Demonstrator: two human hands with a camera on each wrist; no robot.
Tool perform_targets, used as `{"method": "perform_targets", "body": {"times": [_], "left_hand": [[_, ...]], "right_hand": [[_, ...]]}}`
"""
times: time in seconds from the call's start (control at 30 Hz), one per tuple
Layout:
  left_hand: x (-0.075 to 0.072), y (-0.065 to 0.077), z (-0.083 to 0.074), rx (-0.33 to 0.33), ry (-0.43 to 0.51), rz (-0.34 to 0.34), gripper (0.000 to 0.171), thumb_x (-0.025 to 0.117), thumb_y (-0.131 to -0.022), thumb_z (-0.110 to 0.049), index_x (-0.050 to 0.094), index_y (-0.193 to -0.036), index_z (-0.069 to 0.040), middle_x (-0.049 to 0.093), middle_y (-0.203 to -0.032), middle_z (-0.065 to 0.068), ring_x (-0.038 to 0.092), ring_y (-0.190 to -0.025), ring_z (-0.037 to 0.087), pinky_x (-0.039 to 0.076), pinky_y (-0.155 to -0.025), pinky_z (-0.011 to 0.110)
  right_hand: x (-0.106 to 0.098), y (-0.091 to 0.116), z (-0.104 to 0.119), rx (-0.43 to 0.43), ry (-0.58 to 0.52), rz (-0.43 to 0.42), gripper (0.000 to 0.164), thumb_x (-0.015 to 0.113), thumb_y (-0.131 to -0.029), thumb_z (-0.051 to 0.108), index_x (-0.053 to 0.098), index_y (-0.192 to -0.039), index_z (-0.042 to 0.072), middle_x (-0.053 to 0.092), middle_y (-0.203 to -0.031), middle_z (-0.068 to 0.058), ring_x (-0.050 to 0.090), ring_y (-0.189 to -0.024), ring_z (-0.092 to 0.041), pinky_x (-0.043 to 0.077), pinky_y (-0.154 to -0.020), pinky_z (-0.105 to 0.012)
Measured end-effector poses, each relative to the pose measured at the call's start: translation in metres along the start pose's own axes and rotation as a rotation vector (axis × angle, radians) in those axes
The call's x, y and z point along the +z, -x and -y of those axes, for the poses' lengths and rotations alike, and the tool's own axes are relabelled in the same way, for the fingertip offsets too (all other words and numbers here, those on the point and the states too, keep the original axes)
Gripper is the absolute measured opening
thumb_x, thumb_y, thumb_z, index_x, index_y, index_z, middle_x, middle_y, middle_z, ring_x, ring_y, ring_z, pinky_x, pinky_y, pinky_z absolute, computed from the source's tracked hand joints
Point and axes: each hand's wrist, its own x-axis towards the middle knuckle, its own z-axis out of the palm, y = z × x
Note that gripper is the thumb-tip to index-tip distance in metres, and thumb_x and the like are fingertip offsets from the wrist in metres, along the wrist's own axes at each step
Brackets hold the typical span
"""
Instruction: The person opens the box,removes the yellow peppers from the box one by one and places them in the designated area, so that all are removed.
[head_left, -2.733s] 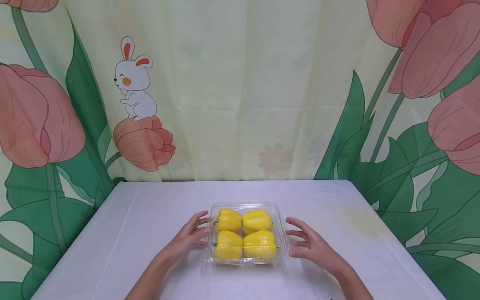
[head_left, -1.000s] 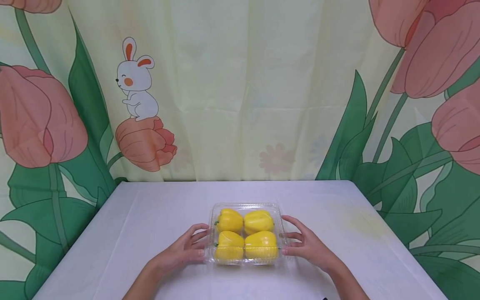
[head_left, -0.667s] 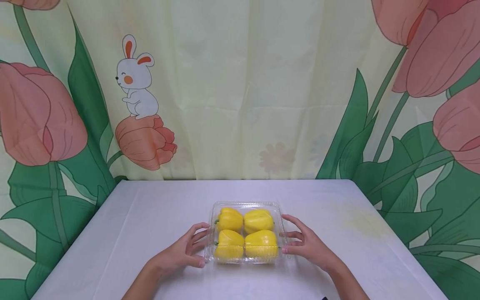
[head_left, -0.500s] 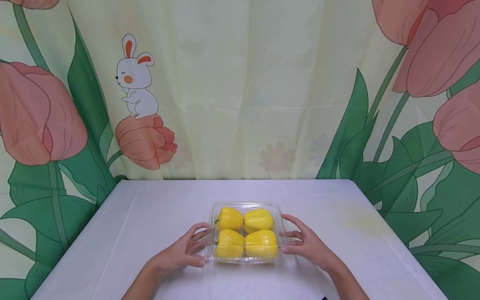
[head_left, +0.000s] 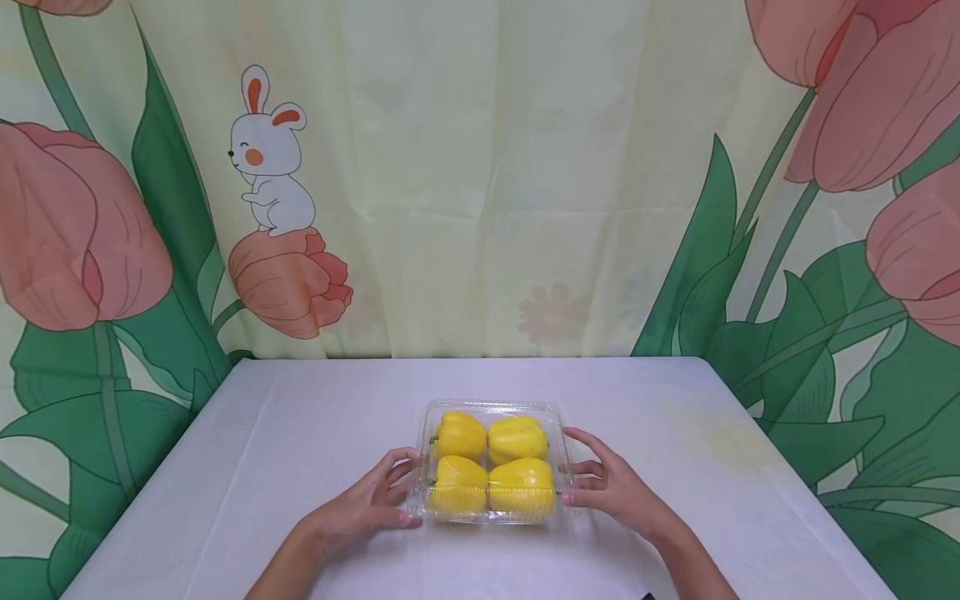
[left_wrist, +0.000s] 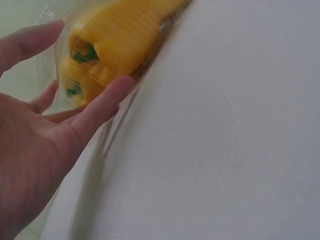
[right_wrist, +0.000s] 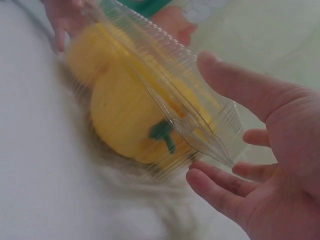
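Note:
A clear plastic clamshell box (head_left: 491, 406) sits on the white-covered table, its lid down over several yellow bell peppers (head_left: 522, 486) with green stems. At the box's left side is my left hand (head_left: 363, 504), its fingers spread and gently bent, fingertips right at the wall. My right hand (head_left: 618, 487) mirrors it on the other side. In the right wrist view, the right thumb is near the box's upper edge and the other fingers reach the rim's corner (right_wrist: 222, 155). Spread fingers also show in the left wrist view, beside a pepper (left_wrist: 127, 37) seen through the plastic.
A white cloth (head_left: 315, 408) covers the table. Behind it hangs a curtain (head_left: 420, 167) printed with tulips and a rabbit. A small dark object (head_left: 648, 597) pokes in at the bottom edge of the head view.
Both hands, earlier held slightly apart from the box, have come in to its sides. The left thumb has shifted slightly toward the box. The box stays at about the same place.

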Motion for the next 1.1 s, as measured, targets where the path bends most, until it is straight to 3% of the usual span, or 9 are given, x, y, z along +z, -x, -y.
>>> {"method": "perform_targets", "body": {"times": [0.2,0.33,0.57,0.87,1.1], "left_hand": [[-0.0008,0.0002,0.0026,0.001,0.0,-0.005,0.053,0.058,-0.093,-0.007,0.023,-0.133,-0.009,0.003,-0.16,0.015,0.009,-0.149,0.04,0.049,-0.102,0.037],[-0.0006,-0.0001,0.0033,0.003,-0.009,-0.005,0.052,0.058,-0.094,-0.008,0.022,-0.132,-0.008,0.003,-0.161,0.015,0.012,-0.149,0.038,0.049,-0.102,0.034],[-0.0001,-0.0035,0.0028,-0.009,0.056,-0.01,0.051,0.05,-0.099,-0.01,0.02,-0.14,-0.014,-0.005,-0.162,0.016,0.019,-0.148,0.034,0.049,-0.102,0.048],[-0.0005,-0.0014,0.0052,-0.022,0.069,0.038,0.075,0.06,-0.09,0.002,0.013,-0.146,-0.015,-0.005,-0.163,0.012,0.006,-0.15,0.037,0.046,-0.106,0.045],[0.0021,-0.0029,0.0039,-0.009,0.067,0.044,0.075,0.062,-0.089,0.001,0.013,-0.143,-0.015,-0.007,-0.163,0.012,-0.003,-0.15,0.039,0.046,-0.105,0.046]], "right_hand": [[-0.0004,-0.0013,0.0013,0.012,0.017,0.0,0.088,0.078,-0.08,0.024,0.027,-0.151,0.023,0.046,-0.142,-0.026,0.061,-0.114,-0.029,0.057,-0.091,-0.04],[-0.0007,-0.0019,0.0006,0.008,0.018,0.003,0.087,0.078,-0.081,0.023,0.027,-0.151,0.023,0.044,-0.144,-0.026,0.06,-0.116,-0.031,0.056,-0.091,-0.04],[-0.0011,-0.0016,-0.001,-0.005,0.021,-0.005,0.087,0.078,-0.081,0.022,0.027,-0.151,0.023,0.046,-0.141,-0.028,0.061,-0.114,-0.03,0.056,-0.091,-0.04],[0.0,-0.0018,-0.0012,0.01,0.026,-0.022,0.087,0.078,-0.081,0.024,0.027,-0.151,0.024,0.045,-0.143,-0.025,0.062,-0.112,-0.028,0.057,-0.091,-0.04],[0.0009,-0.0011,-0.0017,-0.006,0.039,-0.024,0.087,0.078,-0.081,0.024,0.027,-0.151,0.023,0.034,-0.152,-0.019,0.058,-0.118,-0.031,0.057,-0.091,-0.037]]}}
